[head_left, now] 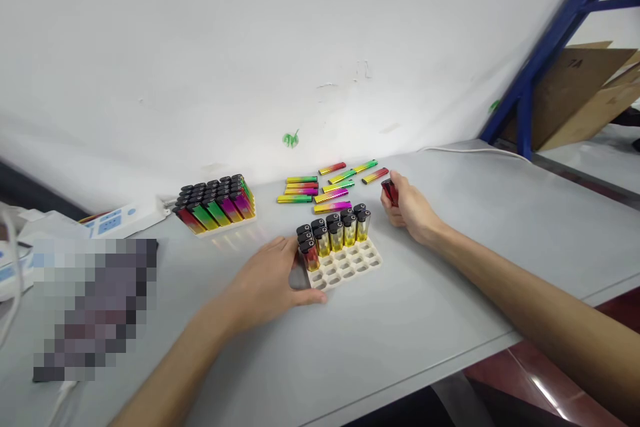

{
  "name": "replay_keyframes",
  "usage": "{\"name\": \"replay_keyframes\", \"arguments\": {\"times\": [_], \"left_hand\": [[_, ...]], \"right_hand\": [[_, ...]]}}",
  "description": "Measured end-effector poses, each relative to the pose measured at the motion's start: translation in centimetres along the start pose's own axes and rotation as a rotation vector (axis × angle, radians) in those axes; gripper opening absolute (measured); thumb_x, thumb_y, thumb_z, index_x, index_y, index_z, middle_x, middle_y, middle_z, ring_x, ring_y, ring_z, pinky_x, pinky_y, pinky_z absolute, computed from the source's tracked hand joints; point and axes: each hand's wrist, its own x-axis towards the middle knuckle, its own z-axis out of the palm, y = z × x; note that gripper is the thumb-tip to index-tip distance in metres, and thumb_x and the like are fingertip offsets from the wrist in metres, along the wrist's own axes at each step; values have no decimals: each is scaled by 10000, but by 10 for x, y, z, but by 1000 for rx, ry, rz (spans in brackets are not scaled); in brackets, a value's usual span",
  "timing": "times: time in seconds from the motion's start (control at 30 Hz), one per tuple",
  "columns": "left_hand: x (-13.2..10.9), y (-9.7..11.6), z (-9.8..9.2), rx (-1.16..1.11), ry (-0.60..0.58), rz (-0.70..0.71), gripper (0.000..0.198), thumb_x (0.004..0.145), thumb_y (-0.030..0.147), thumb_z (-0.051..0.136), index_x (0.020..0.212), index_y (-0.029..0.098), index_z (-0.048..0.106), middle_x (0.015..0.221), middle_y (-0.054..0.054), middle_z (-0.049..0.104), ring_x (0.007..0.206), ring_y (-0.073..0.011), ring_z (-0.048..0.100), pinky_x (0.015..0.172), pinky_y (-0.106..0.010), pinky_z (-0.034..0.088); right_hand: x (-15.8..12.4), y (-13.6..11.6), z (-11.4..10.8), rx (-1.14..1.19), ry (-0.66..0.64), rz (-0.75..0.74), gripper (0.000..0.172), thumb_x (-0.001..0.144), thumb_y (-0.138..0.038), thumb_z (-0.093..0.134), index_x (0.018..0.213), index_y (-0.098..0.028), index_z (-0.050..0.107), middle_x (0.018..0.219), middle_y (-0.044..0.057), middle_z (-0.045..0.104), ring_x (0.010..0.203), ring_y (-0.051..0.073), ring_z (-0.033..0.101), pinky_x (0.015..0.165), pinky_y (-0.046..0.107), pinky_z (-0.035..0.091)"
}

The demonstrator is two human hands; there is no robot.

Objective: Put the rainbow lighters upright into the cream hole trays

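Note:
A cream-coloured tray (346, 280) with oval slots stands on the table. Several upright lighters (336, 236) with black tops fill its back rows, and one red lighter (310, 257) stands further forward at the left end. The front slots are bare. My left hand (267, 280) grips the tray's left end, thumb at the near corner and fingers by the far one. Right of the tray, my right hand (409, 203) is closed around a red lighter (390, 192) with a dark end. Its fingers partly hide the lighter, which is off the tray.
Loose shiny lighters (330, 195) lie behind the tray. A full rack of lighters (215, 207) stands at the back left, near a white power strip (125, 215). A pixelated object (100, 307) lies at left. Cardboard boxes (585, 93) and a blue frame (525, 113) are at right.

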Motion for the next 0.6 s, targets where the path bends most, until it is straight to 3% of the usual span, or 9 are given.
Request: {"name": "replay_keyframes", "arguments": {"times": [0.1, 0.2, 0.33, 0.5, 0.6], "left_hand": [[0, 0, 1, -3, -1, -1, 605, 681, 751, 740, 1011, 266, 594, 1026, -80, 692, 963, -346, 653, 821, -467, 526], [1, -1, 2, -13, 5, 10, 599, 675, 752, 744, 1000, 270, 602, 1036, -77, 694, 968, -342, 653, 823, -458, 524], [1, 0, 2, -17, 10, 9, 612, 669, 751, 746, 1024, 273, 606, 1034, -74, 696, 974, -345, 653, 822, -453, 519], [1, 1, 1, -21, 5, 4, 624, 663, 755, 742, 1028, 265, 611, 1039, -78, 695, 981, -348, 652, 829, -454, 517], [1, 0, 1, -18, -3, -1, 633, 664, 748, 750, 1043, 260, 612, 1058, -88, 693, 1003, -352, 643, 834, -461, 520]], "right_hand": [[-1, 0, 0, -44, -11, -67, 554, 954, -683, 377, 706, -218, 549, 539, -50, 343, 445, 112, 258, 433, 264, 221], [-4, -4, -2, -162, 8, -176, 487, 936, -647, 494, 754, -204, 586, 646, -11, 496, 554, 129, 429, 526, 271, 359], [-9, -15, -9, -317, 11, -292, 460, 884, -600, 654, 690, -199, 540, 654, -21, 509, 618, 118, 447, 602, 272, 366], [-20, -36, -19, -159, -37, -514, 347, 892, -513, 703, 744, -215, 606, 651, -20, 553, 611, 125, 504, 608, 288, 429], [-37, -44, -10, -47, -50, -700, 256, 859, -475, 760, 913, -258, 635, 709, -22, 622, 581, 141, 575, 564, 309, 487]]}}
